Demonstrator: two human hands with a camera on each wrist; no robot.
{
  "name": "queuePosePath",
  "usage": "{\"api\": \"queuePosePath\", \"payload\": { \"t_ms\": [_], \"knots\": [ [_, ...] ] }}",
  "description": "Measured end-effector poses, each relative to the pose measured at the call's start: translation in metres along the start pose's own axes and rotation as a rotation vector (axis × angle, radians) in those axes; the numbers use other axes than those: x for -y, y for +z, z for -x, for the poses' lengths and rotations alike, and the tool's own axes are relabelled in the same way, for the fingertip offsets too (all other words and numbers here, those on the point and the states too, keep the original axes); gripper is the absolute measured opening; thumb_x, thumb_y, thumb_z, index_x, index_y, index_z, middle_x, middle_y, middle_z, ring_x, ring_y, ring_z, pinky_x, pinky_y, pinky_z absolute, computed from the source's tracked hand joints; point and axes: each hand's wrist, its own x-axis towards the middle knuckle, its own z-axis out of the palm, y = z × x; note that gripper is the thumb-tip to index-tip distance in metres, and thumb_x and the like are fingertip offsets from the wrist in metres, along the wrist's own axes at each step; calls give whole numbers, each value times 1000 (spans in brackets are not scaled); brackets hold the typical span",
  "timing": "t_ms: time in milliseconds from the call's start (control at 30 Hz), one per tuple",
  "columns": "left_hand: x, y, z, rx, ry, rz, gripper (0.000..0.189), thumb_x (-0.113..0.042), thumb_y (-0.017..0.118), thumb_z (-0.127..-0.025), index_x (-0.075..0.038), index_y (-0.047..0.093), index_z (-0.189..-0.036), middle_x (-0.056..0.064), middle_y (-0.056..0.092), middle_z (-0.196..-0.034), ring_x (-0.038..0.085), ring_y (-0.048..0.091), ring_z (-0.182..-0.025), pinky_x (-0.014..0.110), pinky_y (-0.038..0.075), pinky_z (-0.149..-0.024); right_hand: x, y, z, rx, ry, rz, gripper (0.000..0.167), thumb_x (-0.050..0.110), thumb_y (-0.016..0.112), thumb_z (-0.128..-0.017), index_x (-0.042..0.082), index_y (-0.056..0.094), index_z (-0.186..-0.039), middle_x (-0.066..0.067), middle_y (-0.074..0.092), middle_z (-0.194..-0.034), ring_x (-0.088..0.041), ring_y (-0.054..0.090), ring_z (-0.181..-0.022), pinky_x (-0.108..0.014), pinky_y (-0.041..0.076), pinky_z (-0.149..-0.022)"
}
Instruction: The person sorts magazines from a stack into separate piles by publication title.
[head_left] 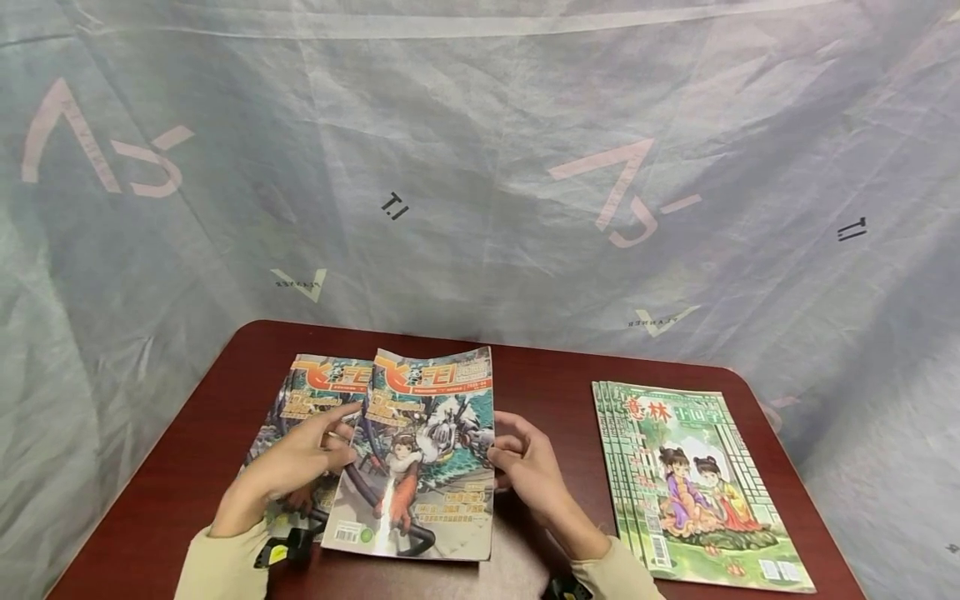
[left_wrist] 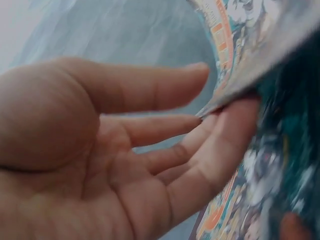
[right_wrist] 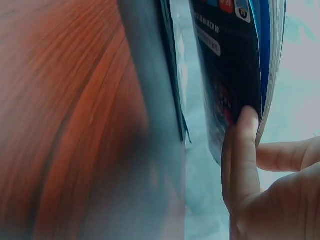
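A magazine with an illustrated cover is held up, tilted, above the table. My right hand pinches its right edge, and in the right wrist view fingers lie against its dark back cover with the thumb on the other side. At the left edge is my left hand; in the left wrist view its fingers reach behind the edge, while the thumb stands apart from the cover. Beneath and to the left lie magazines with the same cover, partly hidden by the left hand and the raised magazine.
On the right of the dark red table lies a fanned stack of several green magazines. A grey cloth with printed letters hangs behind the table and along both sides.
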Motion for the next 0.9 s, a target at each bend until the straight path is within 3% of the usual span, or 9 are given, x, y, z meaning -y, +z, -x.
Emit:
{"api": "queuePosePath", "payload": {
  "t_ms": [200, 567, 700, 900],
  "knots": [
    [2, -17, 10, 31, -54, -18, 77, -7, 62, -113, 19, 15, -169, 28, 58, -133, 28, 63, -104, 41, 57, -82, -5, 20, -4, 20, -12, -40, 56, -16, 62, -99, -7, 54, -154, -14, 74, -95, -12, 67, -73, -26, 61, -57],
    [11, -39, 25, -59, -103, -59, 78, -17, 65, -114, 19, 21, -167, 17, 58, -121, 31, 66, -117, 42, 64, -88, -3, 56, -14, 46, -22, -60, 57, -15, 64, -99, -4, 56, -154, -13, 73, -95, -12, 66, -70, -28, 60, -55],
    [15, -47, 30, -84, -125, -82, 76, -18, 62, -115, 20, 22, -166, 17, 56, -121, 38, 65, -126, 45, 65, -91, -4, 69, -18, 47, -34, -56, 57, -15, 65, -98, -4, 57, -153, -14, 73, -96, -13, 66, -71, -30, 61, -55],
    [21, -56, 33, -109, -133, -138, 72, -17, 56, -117, 24, 20, -164, 30, 60, -134, 49, 62, -132, 51, 64, -95, -6, 86, -24, 47, -36, -78, 57, -17, 64, -97, -4, 59, -152, -14, 72, -94, -14, 66, -72, -28, 60, -54]
  ]
}}
